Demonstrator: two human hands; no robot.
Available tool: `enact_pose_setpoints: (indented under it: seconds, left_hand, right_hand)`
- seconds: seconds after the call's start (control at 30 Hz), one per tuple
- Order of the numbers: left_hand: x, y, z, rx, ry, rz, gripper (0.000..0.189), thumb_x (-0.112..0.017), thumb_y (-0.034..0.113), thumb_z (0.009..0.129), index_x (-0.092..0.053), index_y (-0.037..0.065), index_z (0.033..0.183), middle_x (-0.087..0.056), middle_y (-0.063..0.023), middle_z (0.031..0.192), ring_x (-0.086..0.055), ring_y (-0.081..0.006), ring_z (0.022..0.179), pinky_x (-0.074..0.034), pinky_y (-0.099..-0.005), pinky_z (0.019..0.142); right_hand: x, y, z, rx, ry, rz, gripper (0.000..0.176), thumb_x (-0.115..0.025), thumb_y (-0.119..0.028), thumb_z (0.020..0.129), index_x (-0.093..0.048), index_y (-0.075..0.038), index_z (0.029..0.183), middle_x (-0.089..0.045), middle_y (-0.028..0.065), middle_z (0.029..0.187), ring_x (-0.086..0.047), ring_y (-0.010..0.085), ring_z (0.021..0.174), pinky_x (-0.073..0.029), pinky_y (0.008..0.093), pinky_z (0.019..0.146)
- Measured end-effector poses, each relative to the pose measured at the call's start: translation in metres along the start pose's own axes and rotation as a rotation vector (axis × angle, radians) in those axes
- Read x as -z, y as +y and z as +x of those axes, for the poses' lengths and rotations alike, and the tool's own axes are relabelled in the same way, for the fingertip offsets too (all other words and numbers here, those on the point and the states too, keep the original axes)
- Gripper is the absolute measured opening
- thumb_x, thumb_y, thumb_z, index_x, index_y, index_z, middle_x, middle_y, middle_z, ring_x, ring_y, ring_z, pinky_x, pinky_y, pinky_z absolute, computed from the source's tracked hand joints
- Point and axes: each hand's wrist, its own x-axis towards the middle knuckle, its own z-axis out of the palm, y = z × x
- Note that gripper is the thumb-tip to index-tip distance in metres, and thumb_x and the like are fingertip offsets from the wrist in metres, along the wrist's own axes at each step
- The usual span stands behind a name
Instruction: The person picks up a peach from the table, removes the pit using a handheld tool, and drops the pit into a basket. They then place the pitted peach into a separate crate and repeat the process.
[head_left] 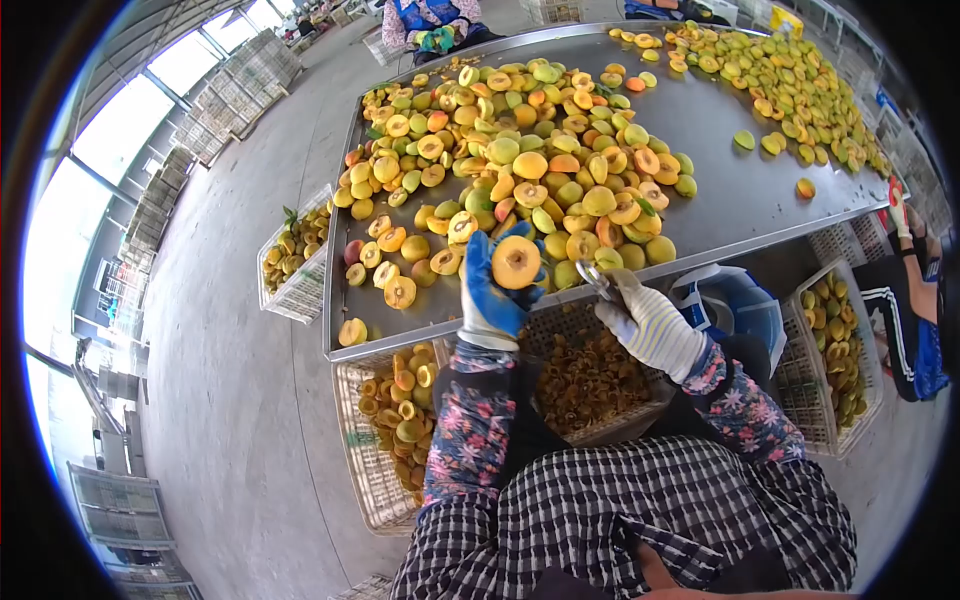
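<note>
My left hand (492, 290), in a blue-coated glove, is closed around a halved peach (516, 262). Its cut face is turned up, with a brown centre. In a striped knit glove, my right hand (650, 325) grips a small metal tool with a looped end (592, 276), held apart from the peach half and to its right. Both hands are over the near edge of a metal table (720, 235). Just beyond them lies a large heap of yellow-green peaches (530, 165), many cut in half.
Below the table edge, a crate (590, 385) holds brown scraps. Left of it stands a crate of peach halves (400, 420). A blue bucket (735, 310) and another fruit crate (835, 350) are at right. Other people work at the table's far side (435, 25) and right end (905, 290).
</note>
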Motion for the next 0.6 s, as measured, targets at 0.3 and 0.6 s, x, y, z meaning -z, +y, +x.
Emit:
enact_pose_setpoints:
  seconds: [0.3,0.6]
  left_hand:
    - [-0.009,-0.068,-0.002,-0.452,-0.003,0.439,0.053,-0.040,0.044,0.105,-0.050,-0.002,0.129,-0.064,-0.0121,0.116,-0.063,-0.0221,0.104,-0.051,-0.0337,0.093]
    - [0.004,-0.084,-0.002,-0.704,0.102,1.086,0.033,-0.049,0.016,0.102,-0.045,-0.003,0.128,-0.059,-0.0123,0.120,-0.061,-0.0218,0.108,-0.048,-0.0332,0.096]
  right_hand:
    - [-0.036,0.003,0.006,0.061,0.052,-0.278,0.030,-0.062,-0.016,0.092,-0.049,0.001,0.112,-0.066,0.0205,0.086,-0.065,0.0400,0.077,-0.051,0.0470,0.064]
    - [-0.045,0.018,0.002,0.021,-0.104,-0.336,0.040,-0.062,-0.019,0.086,-0.043,0.003,0.113,-0.064,0.0222,0.080,-0.063,0.0432,0.073,-0.051,0.0518,0.063]
